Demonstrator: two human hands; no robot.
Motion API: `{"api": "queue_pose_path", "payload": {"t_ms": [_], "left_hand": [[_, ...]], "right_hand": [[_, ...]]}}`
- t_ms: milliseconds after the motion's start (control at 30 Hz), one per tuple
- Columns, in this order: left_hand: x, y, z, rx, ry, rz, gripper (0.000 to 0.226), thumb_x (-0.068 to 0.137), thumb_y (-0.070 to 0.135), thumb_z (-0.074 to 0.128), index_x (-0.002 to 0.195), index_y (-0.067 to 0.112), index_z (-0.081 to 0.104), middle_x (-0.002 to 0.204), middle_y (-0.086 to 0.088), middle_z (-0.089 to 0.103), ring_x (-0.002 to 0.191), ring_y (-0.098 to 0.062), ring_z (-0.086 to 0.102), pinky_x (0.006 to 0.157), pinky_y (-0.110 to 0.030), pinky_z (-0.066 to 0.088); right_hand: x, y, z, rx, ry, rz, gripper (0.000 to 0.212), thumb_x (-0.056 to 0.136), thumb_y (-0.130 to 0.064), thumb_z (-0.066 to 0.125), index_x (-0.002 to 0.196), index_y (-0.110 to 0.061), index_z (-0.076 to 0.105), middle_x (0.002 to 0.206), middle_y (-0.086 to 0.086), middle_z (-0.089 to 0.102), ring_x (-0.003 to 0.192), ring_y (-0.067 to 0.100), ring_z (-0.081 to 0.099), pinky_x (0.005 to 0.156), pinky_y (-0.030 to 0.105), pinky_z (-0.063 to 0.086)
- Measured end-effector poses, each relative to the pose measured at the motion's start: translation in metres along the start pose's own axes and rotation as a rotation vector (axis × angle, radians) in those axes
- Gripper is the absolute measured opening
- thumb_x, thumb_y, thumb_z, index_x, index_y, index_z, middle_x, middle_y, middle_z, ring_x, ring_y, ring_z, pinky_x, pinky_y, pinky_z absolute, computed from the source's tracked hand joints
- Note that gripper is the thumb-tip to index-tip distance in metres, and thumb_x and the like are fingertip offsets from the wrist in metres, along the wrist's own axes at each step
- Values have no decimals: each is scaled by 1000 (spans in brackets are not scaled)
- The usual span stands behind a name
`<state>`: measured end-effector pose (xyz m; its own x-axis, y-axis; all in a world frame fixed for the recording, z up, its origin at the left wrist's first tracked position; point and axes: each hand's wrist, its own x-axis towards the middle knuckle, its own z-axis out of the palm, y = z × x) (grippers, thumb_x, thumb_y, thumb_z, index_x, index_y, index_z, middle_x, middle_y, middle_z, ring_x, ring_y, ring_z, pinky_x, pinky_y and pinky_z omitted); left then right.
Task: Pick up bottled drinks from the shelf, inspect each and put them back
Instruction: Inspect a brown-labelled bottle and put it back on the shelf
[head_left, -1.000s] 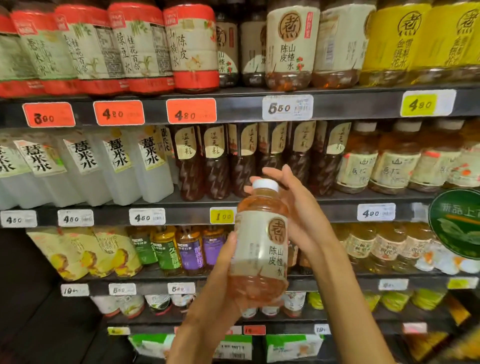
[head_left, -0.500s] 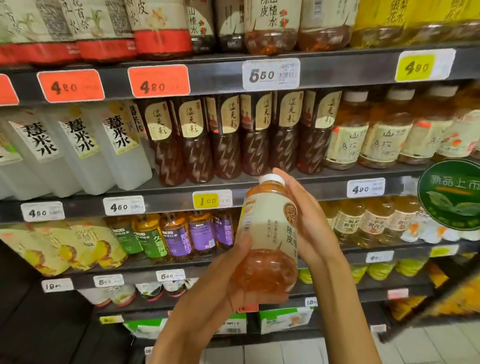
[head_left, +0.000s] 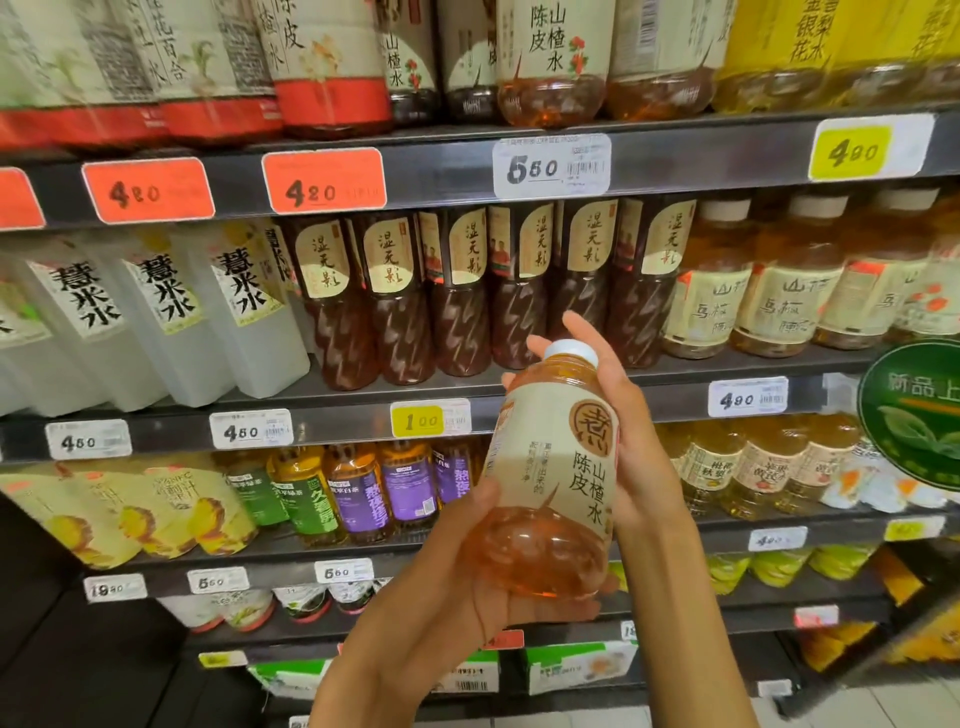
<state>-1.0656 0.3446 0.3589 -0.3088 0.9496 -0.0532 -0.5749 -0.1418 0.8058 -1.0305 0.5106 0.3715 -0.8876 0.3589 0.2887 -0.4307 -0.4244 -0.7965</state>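
I hold an orange drink bottle (head_left: 553, 467) with a white cap and a cream label in front of the shelves, tilted slightly with its label facing me. My left hand (head_left: 457, 587) cups its rounded base from below, thumb on the label's left edge. My right hand (head_left: 628, 431) wraps the back and right side, fingers up by the cap. Matching larger bottles (head_left: 553, 62) stand on the top shelf above a 5.50 price tag (head_left: 550, 166).
Dark grey shelves (head_left: 675, 150) fill the view. Dark red bottles (head_left: 467, 296) stand right behind the held one, white bottles (head_left: 171, 312) at left, amber ones (head_left: 779, 291) at right. A round green sign (head_left: 914, 410) sticks out at right. Pale floor tiles (head_left: 883, 706) show bottom right.
The bottle has been turned between my hands, so the label's round emblem and text face me more. My view has dipped and moved closer to the shelves.
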Motion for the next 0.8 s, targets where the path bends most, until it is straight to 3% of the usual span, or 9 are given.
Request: {"api": "queue_pose_path", "payload": {"t_ms": [133,300,400,467,533,600,667,733,800], "left_hand": [[0,3,0,80,72,13,70,59,55,83,116,18,69,118,-22,66,103,-40,66,80,-41,57],[2,9,-6,369,225,69,80,57,64,79,119,18,59,112,-10,71,103,-28,69,79,-31,57],[3,2,-9,446,289,63,71,59,55,73,119,22,55,109,-2,73,104,-20,68,88,-35,53],[4,0,-10,393,304,72,75,56,51,73,121,19,56,108,-3,73,105,-21,68,90,-37,53],[4,-1,-11,276,264,102,76,51,46,83,118,15,65,107,-9,73,99,-25,70,79,-34,57],[5,-1,-9,45,172,102,77,43,44,93,109,12,71,110,-21,70,92,-36,70,64,-37,59],[7,-4,-6,-132,107,61,87,41,41,95,115,6,66,115,-30,63,91,-44,66,58,-41,58],[8,-8,-7,-147,97,54,89,43,44,94,118,6,65,119,-30,61,96,-44,64,64,-44,58],[9,-9,-12,-15,165,85,76,46,54,89,109,16,72,117,-20,67,102,-36,66,76,-41,59]], "right_hand": [[4,0,6,99,30,-61,70,69,-40,81,131,-24,53,130,6,61,105,31,63,92,45,49],[3,-12,6,-122,83,-152,49,79,-22,71,126,-24,56,123,-1,66,96,16,67,75,28,56],[3,-13,9,-231,116,-132,52,75,-28,76,124,-28,59,117,-3,68,92,14,68,73,25,55],[5,-13,9,-253,138,-117,50,74,-37,74,121,-31,60,115,-1,68,89,15,69,71,25,55],[8,-12,9,-174,149,-97,46,80,-42,69,123,-29,60,112,2,70,93,17,69,75,28,56],[10,-9,11,-14,119,-52,56,78,-48,63,127,-22,57,117,5,69,108,26,66,90,40,54],[11,-6,13,91,52,24,61,76,-50,62,129,-20,54,126,9,64,117,33,60,98,50,47],[10,-4,14,129,17,45,48,84,-42,57,128,-20,55,124,12,65,115,34,61,94,48,51],[8,-5,12,106,52,-12,37,88,-35,52,121,-20,60,112,12,70,106,31,67,82,40,57]]}}
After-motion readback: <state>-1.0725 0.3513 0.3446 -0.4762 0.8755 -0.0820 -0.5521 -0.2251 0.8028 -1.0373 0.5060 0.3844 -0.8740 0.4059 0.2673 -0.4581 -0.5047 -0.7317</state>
